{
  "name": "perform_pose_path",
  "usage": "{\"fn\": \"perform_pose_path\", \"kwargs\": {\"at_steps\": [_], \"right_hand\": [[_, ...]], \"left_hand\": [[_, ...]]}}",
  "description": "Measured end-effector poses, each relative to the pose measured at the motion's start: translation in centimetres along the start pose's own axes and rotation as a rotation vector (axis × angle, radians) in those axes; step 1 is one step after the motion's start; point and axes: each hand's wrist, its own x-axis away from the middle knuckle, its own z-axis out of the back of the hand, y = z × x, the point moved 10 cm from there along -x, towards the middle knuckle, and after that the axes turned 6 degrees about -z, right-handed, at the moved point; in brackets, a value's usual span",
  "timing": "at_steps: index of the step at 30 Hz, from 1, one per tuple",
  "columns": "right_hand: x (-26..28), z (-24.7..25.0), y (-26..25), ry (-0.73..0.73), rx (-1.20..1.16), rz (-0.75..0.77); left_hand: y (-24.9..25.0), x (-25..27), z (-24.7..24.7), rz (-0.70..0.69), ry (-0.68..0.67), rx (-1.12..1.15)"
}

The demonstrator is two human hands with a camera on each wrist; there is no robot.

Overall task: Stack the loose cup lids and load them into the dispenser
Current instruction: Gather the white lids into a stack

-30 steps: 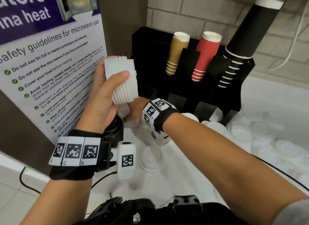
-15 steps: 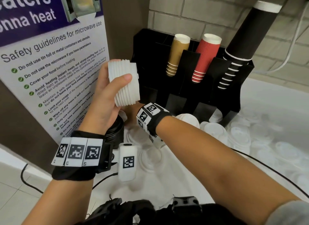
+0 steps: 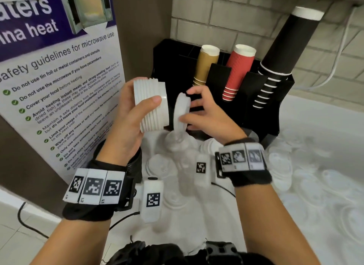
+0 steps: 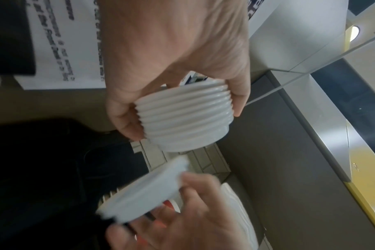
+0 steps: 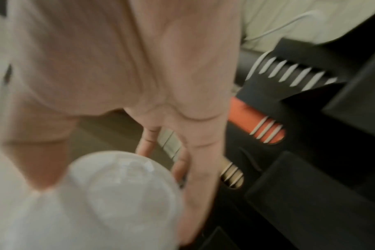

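Left hand: grasps the stack of lids sideways; fingers behind it hidden.
Right hand: pinches a single lid just beside the stack, not touching.
Dispenser: black, lower slots hidden by the hands.
Loose lids: blurred on the white table.

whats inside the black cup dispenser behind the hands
The black dispenser holds three sleeves of cups, rims down: tan cups, red cups and a tall black stack. Its front panels hide the lowest cups.
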Motion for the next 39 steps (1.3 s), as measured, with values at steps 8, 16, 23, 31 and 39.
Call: {"fn": "perform_pose_path", "kwargs": {"at_steps": [8, 16, 23, 31, 39], "right_hand": [[5.2, 1.3, -0.5, 0.005, -0.236, 0.156], [6.0, 1.8, -1.9, 0.038, -0.153, 0.219], [5.7, 1.0, -2.9, -0.021, -0.132, 0.217], [-1.1, -0.3, 2.1, -0.006, 0.472, -0.098], [-4.4, -6.1, 9.4, -0.334, 1.267, -0.357]], "left_hand": [[-3.4, 1.1, -3.6, 0.133, -0.19, -0.064], [-4.1, 1.5, -4.8, 0.138, -0.164, -0.014], [-3.7, 1.1, -4.6, 0.11, -0.164, 0.015], [-1.2, -0.2, -1.0, -0.016, 0.052, 0.065], [-1.3, 0.2, -0.8, 0.007, 0.022, 0.049]]}}
